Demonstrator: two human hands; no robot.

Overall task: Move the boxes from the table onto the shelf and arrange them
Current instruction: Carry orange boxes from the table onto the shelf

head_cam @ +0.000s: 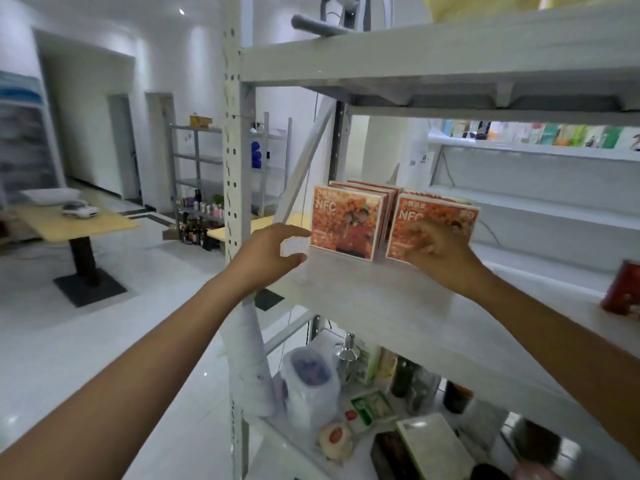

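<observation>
Two rows of flat orange boxes marked NFC stand upright on the white middle shelf [374, 306]. The left row [346, 220] holds several boxes, and so does the right row [443, 220]. My left hand [266, 254] hovers with relaxed, spread fingers just left of the left row; its fingertips are close to the front box's edge, and contact cannot be told. My right hand [440, 251] lies against the face of the front box of the right row, fingers extended, blurred by motion.
A red box [623, 289] stands at the shelf's right edge. The perforated shelf post [232, 168] rises beside my left wrist. Above is another shelf board [415, 60]. The lower shelf holds bottles, a bag and packets. A yellow table [79, 221] stands far left.
</observation>
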